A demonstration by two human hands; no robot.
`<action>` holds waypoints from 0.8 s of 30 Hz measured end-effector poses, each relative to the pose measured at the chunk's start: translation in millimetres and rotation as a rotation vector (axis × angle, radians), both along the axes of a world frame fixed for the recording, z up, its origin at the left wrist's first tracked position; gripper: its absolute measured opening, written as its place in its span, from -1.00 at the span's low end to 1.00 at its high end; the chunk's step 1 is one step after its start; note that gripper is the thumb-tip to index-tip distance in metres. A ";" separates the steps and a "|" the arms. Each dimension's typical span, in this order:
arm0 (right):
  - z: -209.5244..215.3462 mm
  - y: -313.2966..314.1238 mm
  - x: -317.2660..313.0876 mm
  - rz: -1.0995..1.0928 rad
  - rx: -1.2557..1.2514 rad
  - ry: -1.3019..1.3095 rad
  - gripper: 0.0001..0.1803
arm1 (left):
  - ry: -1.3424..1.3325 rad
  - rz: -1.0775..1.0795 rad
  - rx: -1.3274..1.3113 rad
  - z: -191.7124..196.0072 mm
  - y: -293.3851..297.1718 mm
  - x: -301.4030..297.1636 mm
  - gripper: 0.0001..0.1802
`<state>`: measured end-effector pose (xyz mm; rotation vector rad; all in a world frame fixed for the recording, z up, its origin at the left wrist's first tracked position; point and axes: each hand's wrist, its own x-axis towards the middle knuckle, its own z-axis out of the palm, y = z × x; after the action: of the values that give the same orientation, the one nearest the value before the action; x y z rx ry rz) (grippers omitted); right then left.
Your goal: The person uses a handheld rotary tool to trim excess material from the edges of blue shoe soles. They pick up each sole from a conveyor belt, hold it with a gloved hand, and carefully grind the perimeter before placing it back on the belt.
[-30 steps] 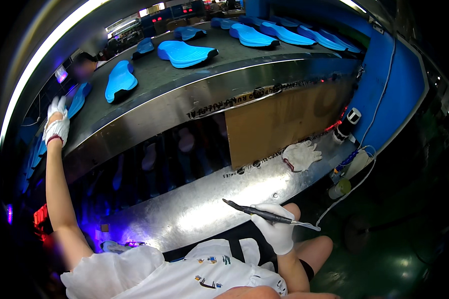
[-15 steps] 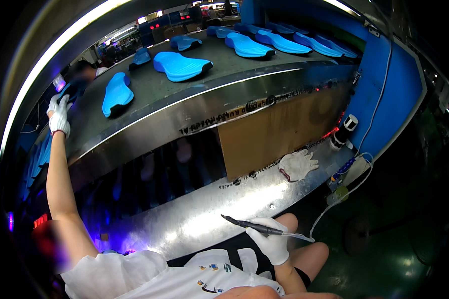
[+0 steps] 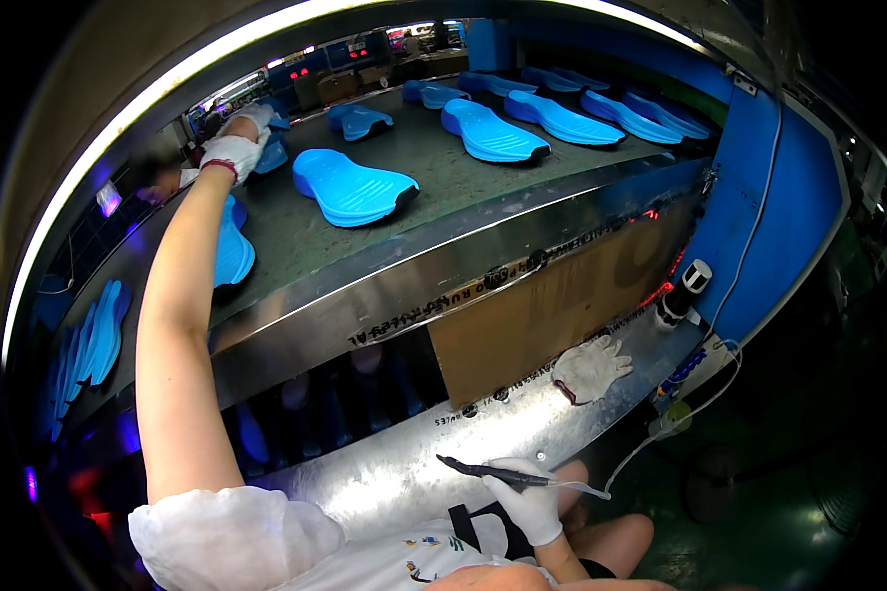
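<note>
My left hand [image 3: 235,150], in a white glove with a red cuff, reaches over the dark surface at the far left. It is at a blue shoe sole [image 3: 272,156]; its fingers are partly hidden and blurred, so I cannot tell if they grip it. Under my left forearm, another blue sole [image 3: 233,251] is partly covered. A larger blue sole [image 3: 353,187] lies to the right, its ridged side up. Low in front of me, my white-gloved right hand [image 3: 530,507] is closed around a slim black pen-shaped tool [image 3: 493,472] with a pale cord, its tip pointing left.
Several more blue soles [image 3: 493,133] lie on the dark belt-like surface [image 3: 365,251]. Others stand at the left [image 3: 108,325]. A metal ledge [image 3: 384,448] holds a loose white glove [image 3: 591,370]. A cardboard sheet [image 3: 552,295] and a blue panel [image 3: 788,197] border it.
My left hand has moved from the left edge of the surface rightward and farther away, to the far soles. My right hand keeps the pen-shaped tool in nearly the same place.
</note>
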<state>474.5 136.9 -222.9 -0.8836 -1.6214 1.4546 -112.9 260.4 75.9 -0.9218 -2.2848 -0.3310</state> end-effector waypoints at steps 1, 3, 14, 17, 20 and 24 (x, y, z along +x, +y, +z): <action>-0.5 0.1 -0.1 0.007 -0.002 0.003 -0.73 | -0.171 -0.103 0.119 0.0 12.0 -18.0 -0.62; -2.4 0.6 2.0 0.014 -0.003 -0.022 -0.72 | -0.435 -0.272 0.294 0.5 27.5 -31.2 -0.71; 2.7 -15.6 14.1 0.029 0.004 0.102 -0.72 | -0.127 0.076 -0.175 37.6 -87.9 2.1 -0.32; -1.4 -23.0 21.9 -0.035 0.072 0.145 -0.72 | -0.306 -0.224 0.248 42.0 -133.1 75.7 -0.46; 4.9 -33.3 33.4 -0.165 0.098 0.149 -0.79 | -0.450 -0.642 0.772 20.0 -156.2 142.8 -0.53; -2.7 -36.1 53.9 -0.407 -0.017 0.304 -0.79 | -0.307 -1.034 0.842 -43.8 -189.5 241.6 -0.71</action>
<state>528.4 100.9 -225.6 -0.8911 -1.1299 1.2451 128.7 70.8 32.1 -1.5202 -1.4055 -1.7857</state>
